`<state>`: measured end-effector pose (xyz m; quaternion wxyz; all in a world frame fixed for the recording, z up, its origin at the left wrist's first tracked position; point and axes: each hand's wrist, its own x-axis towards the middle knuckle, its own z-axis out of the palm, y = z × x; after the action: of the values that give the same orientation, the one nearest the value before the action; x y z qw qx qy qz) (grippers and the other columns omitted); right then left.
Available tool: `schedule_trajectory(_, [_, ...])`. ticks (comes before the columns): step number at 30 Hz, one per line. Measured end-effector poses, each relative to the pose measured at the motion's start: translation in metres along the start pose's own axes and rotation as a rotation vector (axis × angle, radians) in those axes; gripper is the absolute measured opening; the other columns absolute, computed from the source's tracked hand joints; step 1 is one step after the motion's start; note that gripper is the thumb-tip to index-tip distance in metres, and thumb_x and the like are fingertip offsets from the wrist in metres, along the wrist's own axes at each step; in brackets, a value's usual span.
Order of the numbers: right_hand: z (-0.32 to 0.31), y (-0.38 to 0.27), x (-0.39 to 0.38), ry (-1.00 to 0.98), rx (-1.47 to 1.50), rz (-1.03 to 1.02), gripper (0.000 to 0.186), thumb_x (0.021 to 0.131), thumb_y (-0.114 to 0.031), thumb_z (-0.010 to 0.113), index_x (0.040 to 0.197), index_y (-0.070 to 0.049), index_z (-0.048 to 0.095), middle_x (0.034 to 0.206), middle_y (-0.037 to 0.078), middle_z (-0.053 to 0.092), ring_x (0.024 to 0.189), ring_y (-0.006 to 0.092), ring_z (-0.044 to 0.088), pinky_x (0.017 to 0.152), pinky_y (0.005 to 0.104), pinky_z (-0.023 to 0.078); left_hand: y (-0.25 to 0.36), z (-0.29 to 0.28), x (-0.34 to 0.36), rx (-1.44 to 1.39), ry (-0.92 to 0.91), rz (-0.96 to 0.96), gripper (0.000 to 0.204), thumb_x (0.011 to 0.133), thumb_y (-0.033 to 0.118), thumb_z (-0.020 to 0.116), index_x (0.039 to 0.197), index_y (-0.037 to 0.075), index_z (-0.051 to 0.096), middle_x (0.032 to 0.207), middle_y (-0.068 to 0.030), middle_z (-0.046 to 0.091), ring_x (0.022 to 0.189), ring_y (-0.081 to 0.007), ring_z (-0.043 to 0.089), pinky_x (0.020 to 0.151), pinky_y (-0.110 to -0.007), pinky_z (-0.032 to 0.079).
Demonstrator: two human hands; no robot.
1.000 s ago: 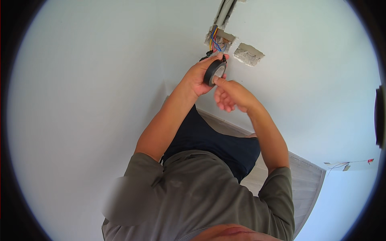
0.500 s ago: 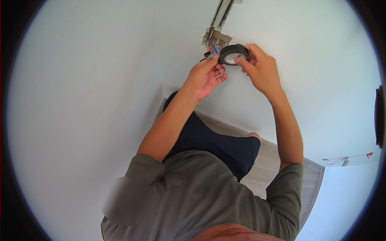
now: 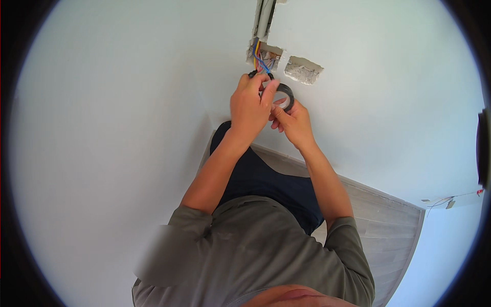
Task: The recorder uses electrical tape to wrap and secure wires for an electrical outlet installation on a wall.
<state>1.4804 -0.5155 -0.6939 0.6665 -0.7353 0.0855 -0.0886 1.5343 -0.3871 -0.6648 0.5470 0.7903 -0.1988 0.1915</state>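
My left hand (image 3: 250, 105) pinches a bundle of coloured wires (image 3: 260, 59) that comes out of a rough opening in the white wall (image 3: 128, 102). Its fingertips close on the black-wrapped end of the bundle. My right hand (image 3: 291, 120) sits just right of it and holds a roll of black tape (image 3: 285, 94) close against the wires. Both hands nearly touch each other. A second rough hole (image 3: 303, 70) lies to the right of the wire opening.
A pale conduit (image 3: 265, 18) runs up the wall from the wire opening. Grey plank flooring (image 3: 378, 220) shows at the lower right, with a thin wire and a small fitting (image 3: 449, 203) near the wall base. A dark object (image 3: 484, 148) sits at the right rim.
My right hand brought the tape roll down and left, close under the wires. My left hand rose slightly and now grips the wire bundle.
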Motion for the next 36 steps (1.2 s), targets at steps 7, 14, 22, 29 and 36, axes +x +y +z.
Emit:
schedule_trajectory(7, [0.012,-0.014,0.010,-0.384,0.165,0.269,0.036,0.095,-0.040,0.064,0.096,-0.004,0.063,0.068,0.004,0.064,0.054,0.0089,0.059,0.047,0.0234,0.043,0.003,-0.038,-0.010,-0.204,-0.126,-0.242,0.028,0.090,0.022,0.070,0.108,0.000,0.066,0.072,-0.0068,0.062,0.059,-0.0128,0.055,0.057,-0.029,0.045])
schedule_trajectory(14, [-0.016,-0.071,0.005,-0.089,-0.794,-0.231,0.024,0.093,-0.027,0.066,0.105,-0.007,0.065,0.081,0.009,0.068,0.062,0.0182,0.063,0.054,0.0277,0.049,0.020,-0.046,-0.009,0.175,0.000,0.125,0.020,0.086,0.014,0.071,0.098,0.001,0.063,0.087,-0.0130,0.065,0.067,-0.0255,0.058,0.062,-0.036,0.048])
schedule_trajectory(22, [-0.011,-0.117,0.028,-0.129,-0.792,-0.904,0.038,0.086,-0.008,0.064,0.123,-0.011,0.058,0.103,0.008,0.061,0.085,0.0305,0.063,0.071,0.0408,0.053,0.010,-0.027,-0.027,-0.627,0.357,0.003,0.018,0.097,0.013,0.061,0.111,0.003,0.059,0.096,-0.0073,0.064,0.075,-0.0182,0.057,0.066,-0.030,0.048])
schedule_trajectory(29, [-0.028,-0.145,0.037,-0.248,-0.762,-0.617,0.024,0.084,-0.008,0.063,0.108,-0.004,0.060,0.091,0.014,0.064,0.077,0.0333,0.063,0.071,0.0411,0.050,0.004,0.013,-0.009,-1.788,-0.306,-0.784,0.028,0.104,0.026,0.048,0.123,0.006,0.055,0.115,-0.0073,0.061,0.099,-0.0181,0.059,0.079,-0.033,0.049])
schedule_trajectory(36, [-0.035,-0.138,0.024,-0.141,-0.893,-0.536,0.026,0.080,-0.016,0.073,0.098,-0.001,0.060,0.079,0.016,0.066,0.070,0.0335,0.064,0.064,0.0408,0.050,-0.016,0.010,0.006,-1.759,-0.328,-0.737,0.028,0.101,0.028,0.056,0.116,0.004,0.057,0.101,-0.0041,0.059,0.083,-0.0149,0.054,0.073,-0.029,0.047])
